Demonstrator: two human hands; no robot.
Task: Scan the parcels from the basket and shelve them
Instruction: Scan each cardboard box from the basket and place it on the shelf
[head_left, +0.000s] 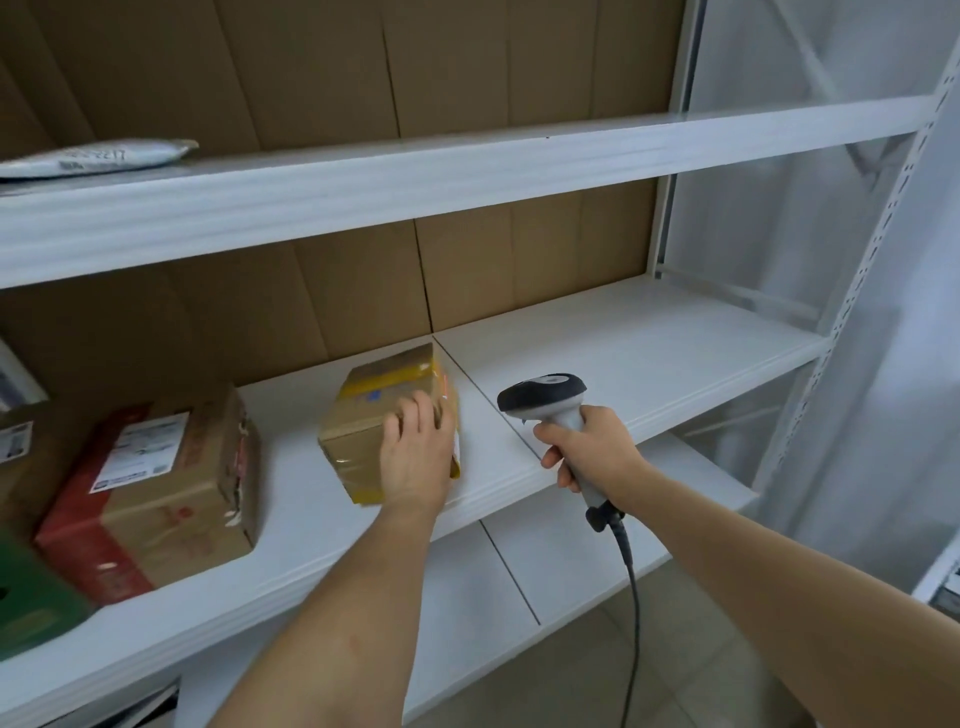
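A small brown cardboard parcel wrapped in yellowish clear tape (387, 415) sits on the white metal middle shelf (649, 358), turned at an angle to the shelf's front edge, its near corner close to that edge. A label with a blue mark shows on its top face, and a thin red line, possibly scanner light, lies along its right upper edge. To its left, well apart, a larger brown cardboard box with red printed sides and a white shipping label (156, 488) rests flat on the same shelf. A flat grey plastic mailer bag (98, 156) lies on the shelf above, at the far left.
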